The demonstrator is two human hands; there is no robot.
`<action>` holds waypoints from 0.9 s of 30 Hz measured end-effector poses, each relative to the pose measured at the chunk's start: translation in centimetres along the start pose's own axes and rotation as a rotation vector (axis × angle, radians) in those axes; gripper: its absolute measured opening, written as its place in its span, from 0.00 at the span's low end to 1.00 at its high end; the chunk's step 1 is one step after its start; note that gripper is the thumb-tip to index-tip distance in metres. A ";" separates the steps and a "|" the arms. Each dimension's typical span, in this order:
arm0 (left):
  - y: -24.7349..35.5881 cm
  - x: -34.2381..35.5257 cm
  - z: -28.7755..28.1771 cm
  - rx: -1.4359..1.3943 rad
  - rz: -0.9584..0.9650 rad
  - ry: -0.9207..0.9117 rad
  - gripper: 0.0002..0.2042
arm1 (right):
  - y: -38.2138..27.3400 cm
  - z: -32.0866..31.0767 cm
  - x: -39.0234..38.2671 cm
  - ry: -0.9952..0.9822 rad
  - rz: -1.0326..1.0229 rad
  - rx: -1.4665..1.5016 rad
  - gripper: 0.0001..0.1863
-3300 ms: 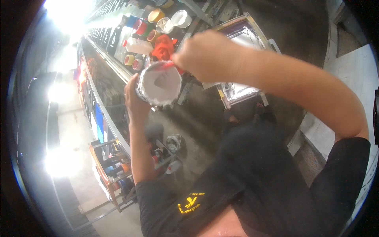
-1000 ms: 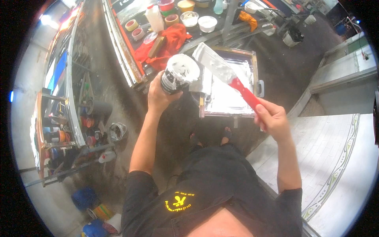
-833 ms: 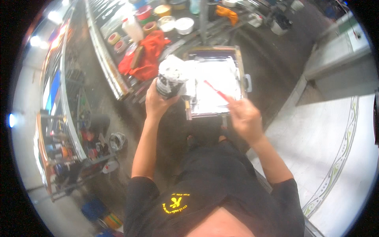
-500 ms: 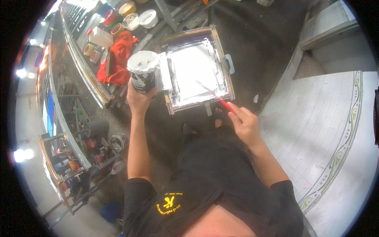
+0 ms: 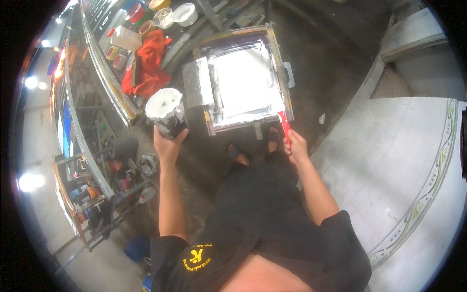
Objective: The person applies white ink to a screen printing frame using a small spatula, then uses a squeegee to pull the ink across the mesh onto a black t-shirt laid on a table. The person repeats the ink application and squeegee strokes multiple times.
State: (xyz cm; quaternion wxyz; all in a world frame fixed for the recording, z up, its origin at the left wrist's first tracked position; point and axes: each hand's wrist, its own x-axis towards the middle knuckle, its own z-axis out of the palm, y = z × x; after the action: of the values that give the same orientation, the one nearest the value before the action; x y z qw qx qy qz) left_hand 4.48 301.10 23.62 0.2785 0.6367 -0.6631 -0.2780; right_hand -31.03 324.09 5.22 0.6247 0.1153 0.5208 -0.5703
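Note:
My left hand (image 5: 168, 146) is wrapped round a dark tub (image 5: 171, 127) with a white-smeared rim and thick white ink or paint inside. It is held just left of a shallow rectangular screen frame (image 5: 278, 56), whose middle is coated with white (image 5: 245, 80). My right hand (image 5: 296, 147) grips a red-handled spatula (image 5: 285, 124) at the frame's near right corner. Its blade is hard to make out against the white. On the frame's left edge lies a greyish flat piece (image 5: 194, 82) with a white-smeared strip.
A bench at the upper left carries a crumpled red cloth (image 5: 151, 63), a white jug (image 5: 126, 40), tape rolls and several tubs (image 5: 185, 15). Shelving with cluttered containers (image 5: 87, 194) stands left. A white tiled surface (image 5: 384, 160) lies right. My feet (image 5: 238, 153) are below the frame.
The tub has moved left and down, away from the frame. My right hand has drawn the spatula from the white area's middle to the near right corner, turning it more upright.

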 end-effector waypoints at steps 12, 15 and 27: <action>-2.6 -3.4 -3.2 0.040 -0.123 0.030 0.43 | -1.4 3.3 13.1 -0.029 -0.090 0.004 0.15; -0.8 -4.1 -2.8 0.167 -0.125 0.033 0.43 | -3.1 4.1 16.3 -0.029 -0.123 -0.037 0.15; 1.6 -3.4 1.4 0.238 -0.151 -0.039 0.50 | -8.8 6.9 20.9 -0.176 -0.169 -0.050 0.19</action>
State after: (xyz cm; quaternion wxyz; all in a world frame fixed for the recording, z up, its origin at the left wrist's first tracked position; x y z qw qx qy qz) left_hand 2.47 304.53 23.72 0.1665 0.7078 -0.6470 -0.2297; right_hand -38.81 303.79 -4.23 0.6202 0.0049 0.4858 -0.6158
